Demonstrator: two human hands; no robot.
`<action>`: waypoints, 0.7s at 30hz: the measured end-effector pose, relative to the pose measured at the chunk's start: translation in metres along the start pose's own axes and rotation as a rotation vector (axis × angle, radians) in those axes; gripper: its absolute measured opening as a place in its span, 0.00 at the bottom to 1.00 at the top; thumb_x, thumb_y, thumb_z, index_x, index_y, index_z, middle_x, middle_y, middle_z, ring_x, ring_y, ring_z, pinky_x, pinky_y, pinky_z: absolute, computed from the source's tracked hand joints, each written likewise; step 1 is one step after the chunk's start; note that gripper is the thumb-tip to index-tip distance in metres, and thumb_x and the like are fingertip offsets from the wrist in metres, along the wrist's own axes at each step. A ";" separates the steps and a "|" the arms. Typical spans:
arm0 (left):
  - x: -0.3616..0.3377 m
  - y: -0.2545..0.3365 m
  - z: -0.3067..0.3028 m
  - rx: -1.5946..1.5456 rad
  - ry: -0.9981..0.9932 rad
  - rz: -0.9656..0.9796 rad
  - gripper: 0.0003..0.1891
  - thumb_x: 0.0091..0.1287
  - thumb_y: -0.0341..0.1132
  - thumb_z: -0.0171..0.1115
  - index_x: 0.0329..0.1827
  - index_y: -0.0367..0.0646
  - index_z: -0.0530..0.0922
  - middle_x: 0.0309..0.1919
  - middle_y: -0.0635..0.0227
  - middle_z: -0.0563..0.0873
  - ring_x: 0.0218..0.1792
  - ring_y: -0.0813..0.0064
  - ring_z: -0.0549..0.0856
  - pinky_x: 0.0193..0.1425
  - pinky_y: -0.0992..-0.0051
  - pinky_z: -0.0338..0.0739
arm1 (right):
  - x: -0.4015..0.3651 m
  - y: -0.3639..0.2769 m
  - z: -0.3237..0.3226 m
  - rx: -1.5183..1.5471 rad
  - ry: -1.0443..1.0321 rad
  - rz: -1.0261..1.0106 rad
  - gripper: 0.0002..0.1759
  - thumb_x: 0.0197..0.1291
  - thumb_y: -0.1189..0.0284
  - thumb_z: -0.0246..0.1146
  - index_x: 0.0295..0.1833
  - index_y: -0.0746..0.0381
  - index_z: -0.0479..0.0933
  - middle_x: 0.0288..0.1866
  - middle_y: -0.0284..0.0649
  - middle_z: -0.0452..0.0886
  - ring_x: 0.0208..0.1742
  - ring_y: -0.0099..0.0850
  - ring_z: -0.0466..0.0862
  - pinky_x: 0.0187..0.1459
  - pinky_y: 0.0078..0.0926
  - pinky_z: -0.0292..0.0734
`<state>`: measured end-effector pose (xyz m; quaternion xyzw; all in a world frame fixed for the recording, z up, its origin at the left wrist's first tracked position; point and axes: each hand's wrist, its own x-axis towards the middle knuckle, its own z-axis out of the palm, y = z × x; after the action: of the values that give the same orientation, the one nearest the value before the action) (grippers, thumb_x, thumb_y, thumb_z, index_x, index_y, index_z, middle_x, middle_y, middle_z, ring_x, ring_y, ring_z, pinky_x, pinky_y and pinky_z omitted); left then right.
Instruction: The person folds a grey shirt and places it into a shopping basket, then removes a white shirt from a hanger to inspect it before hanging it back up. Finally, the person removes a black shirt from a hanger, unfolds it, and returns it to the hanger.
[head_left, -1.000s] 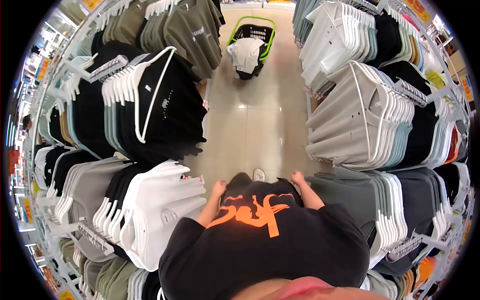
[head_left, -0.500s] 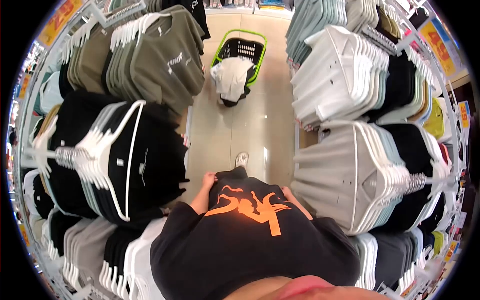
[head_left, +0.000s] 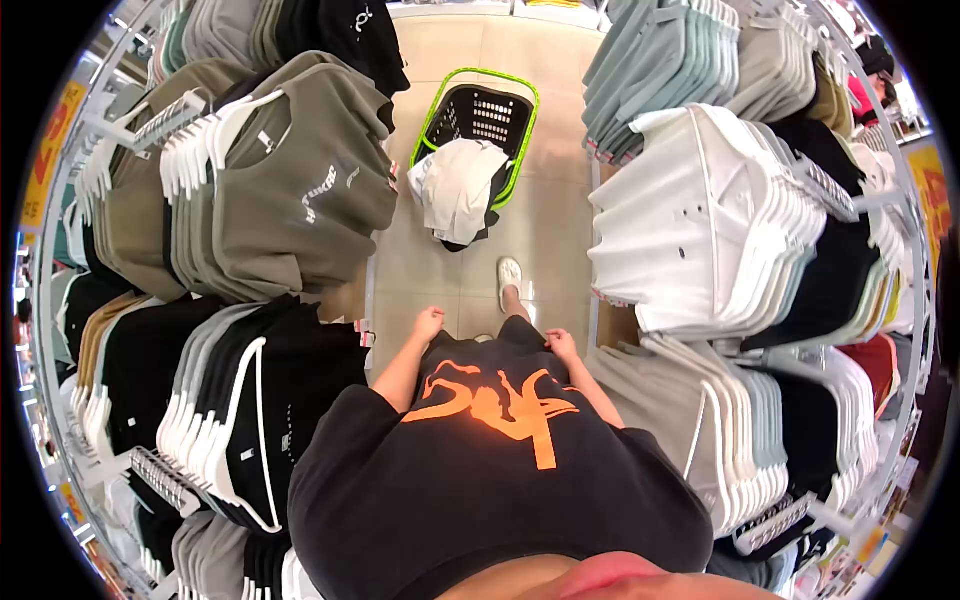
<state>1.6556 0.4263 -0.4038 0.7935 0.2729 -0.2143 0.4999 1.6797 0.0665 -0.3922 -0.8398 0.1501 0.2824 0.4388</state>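
Observation:
I look straight down at my black T-shirt with an orange print (head_left: 500,400). My left hand (head_left: 428,323) hangs at my side with loosely curled fingers and holds nothing. My right hand (head_left: 561,343) hangs the same way beside my hip, also holding nothing. One white shoe (head_left: 509,272) steps forward on the tiled floor. Just ahead stands a black basket with a green rim (head_left: 478,110), with white clothing (head_left: 455,190) draped over its near edge.
Racks of shirts on white hangers line the narrow aisle: olive shirts (head_left: 290,200) and black shirts (head_left: 260,410) on the left, white shirts (head_left: 680,230) and grey shirts (head_left: 660,400) on the right. A beige tiled floor (head_left: 560,230) runs between them.
I have walked forward along the aisle; the basket is now much closer. Both arms swung slightly at my sides, hands still holding nothing.

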 end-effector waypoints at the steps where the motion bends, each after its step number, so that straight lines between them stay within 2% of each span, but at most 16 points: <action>1: 0.006 0.008 0.005 -0.023 -0.008 -0.030 0.11 0.60 0.32 0.50 0.42 0.38 0.75 0.25 0.62 0.82 0.25 0.75 0.81 0.31 0.75 0.76 | 0.019 -0.003 -0.007 -0.007 -0.062 -0.024 0.13 0.53 0.70 0.52 0.42 0.59 0.77 0.28 0.39 0.82 0.32 0.31 0.82 0.35 0.29 0.75; 2: 0.016 0.003 0.010 -0.030 -0.043 -0.049 0.10 0.59 0.32 0.51 0.41 0.39 0.76 0.26 0.62 0.82 0.27 0.76 0.82 0.33 0.75 0.76 | 0.039 -0.006 -0.014 -0.104 -0.007 -0.073 0.12 0.53 0.71 0.52 0.41 0.60 0.77 0.27 0.39 0.82 0.31 0.30 0.82 0.35 0.28 0.75; 4: 0.040 -0.034 0.018 -0.153 0.000 -0.064 0.10 0.58 0.32 0.52 0.40 0.40 0.77 0.25 0.64 0.82 0.25 0.76 0.80 0.30 0.75 0.75 | 0.075 -0.026 -0.031 -0.299 0.093 -0.173 0.12 0.53 0.71 0.52 0.40 0.60 0.78 0.26 0.40 0.81 0.29 0.30 0.82 0.35 0.28 0.75; 5: 0.047 -0.037 0.021 -0.213 0.026 -0.067 0.10 0.57 0.32 0.53 0.39 0.41 0.78 0.24 0.65 0.82 0.23 0.76 0.80 0.29 0.74 0.75 | 0.094 -0.043 -0.045 -0.247 0.021 -0.094 0.12 0.53 0.71 0.52 0.41 0.60 0.77 0.25 0.39 0.81 0.27 0.29 0.81 0.32 0.27 0.75; 6: 0.046 -0.012 0.008 -0.090 0.034 -0.129 0.09 0.57 0.33 0.54 0.36 0.41 0.79 0.24 0.64 0.82 0.23 0.76 0.79 0.28 0.73 0.75 | 0.110 -0.058 -0.057 -0.190 -0.048 -0.015 0.11 0.54 0.71 0.52 0.41 0.61 0.77 0.23 0.39 0.80 0.25 0.27 0.81 0.29 0.26 0.75; 9: 0.056 0.049 -0.021 -0.113 0.092 -0.274 0.10 0.57 0.34 0.54 0.39 0.40 0.78 0.22 0.66 0.82 0.24 0.74 0.80 0.29 0.74 0.75 | 0.148 -0.115 -0.086 0.229 -0.044 0.118 0.11 0.56 0.71 0.52 0.42 0.61 0.76 0.22 0.38 0.80 0.22 0.25 0.79 0.23 0.25 0.74; 10: 0.074 0.048 -0.027 0.017 0.051 -0.197 0.10 0.56 0.33 0.54 0.38 0.40 0.78 0.21 0.66 0.81 0.23 0.75 0.79 0.30 0.75 0.75 | 0.175 -0.110 -0.089 0.202 -0.070 0.086 0.12 0.57 0.70 0.51 0.45 0.60 0.74 0.23 0.38 0.79 0.21 0.25 0.78 0.22 0.24 0.73; 12: 0.103 0.059 -0.035 0.136 0.162 -0.058 0.10 0.56 0.33 0.54 0.38 0.40 0.78 0.21 0.65 0.81 0.24 0.74 0.80 0.31 0.74 0.75 | 0.216 -0.093 -0.092 0.149 -0.127 0.041 0.14 0.61 0.67 0.49 0.51 0.58 0.70 0.24 0.39 0.77 0.20 0.25 0.77 0.18 0.21 0.71; 13: 0.106 0.068 -0.037 0.198 0.203 0.001 0.10 0.55 0.33 0.54 0.38 0.40 0.78 0.22 0.65 0.81 0.24 0.74 0.80 0.31 0.74 0.75 | 0.226 -0.093 -0.098 -0.028 -0.150 0.043 0.14 0.60 0.68 0.49 0.50 0.60 0.71 0.25 0.40 0.78 0.18 0.25 0.77 0.18 0.22 0.71; 15: 0.115 0.092 -0.031 -0.105 0.281 -0.130 0.09 0.54 0.32 0.54 0.36 0.41 0.78 0.25 0.62 0.82 0.27 0.71 0.82 0.35 0.73 0.75 | 0.255 -0.090 -0.106 -0.520 -0.237 -0.109 0.15 0.60 0.68 0.49 0.50 0.61 0.71 0.27 0.41 0.79 0.18 0.25 0.76 0.19 0.22 0.71; 16: 0.125 0.108 -0.028 -0.262 0.327 -0.181 0.09 0.54 0.31 0.54 0.35 0.42 0.79 0.27 0.60 0.83 0.28 0.69 0.82 0.37 0.72 0.76 | 0.257 -0.103 -0.111 -0.428 -0.226 -0.094 0.15 0.59 0.69 0.49 0.49 0.61 0.71 0.28 0.40 0.80 0.18 0.25 0.76 0.19 0.22 0.71; 19: 0.131 0.141 -0.016 0.020 0.336 -0.076 0.08 0.53 0.31 0.54 0.35 0.44 0.79 0.27 0.61 0.83 0.30 0.67 0.82 0.39 0.71 0.76 | 0.256 -0.143 -0.111 -0.196 -0.214 -0.032 0.15 0.58 0.69 0.49 0.49 0.61 0.71 0.28 0.40 0.80 0.18 0.25 0.77 0.20 0.23 0.70; 21: 0.145 0.149 -0.016 0.052 0.283 -0.109 0.08 0.53 0.31 0.54 0.35 0.45 0.80 0.27 0.61 0.83 0.31 0.66 0.82 0.40 0.71 0.76 | 0.256 -0.165 -0.109 -0.096 -0.231 0.030 0.15 0.58 0.69 0.49 0.49 0.61 0.71 0.28 0.39 0.80 0.19 0.25 0.77 0.21 0.23 0.70</action>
<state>1.8626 0.4201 -0.3854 0.8126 0.3777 -0.1340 0.4232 2.0031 0.0699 -0.3901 -0.8194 0.0976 0.3906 0.4081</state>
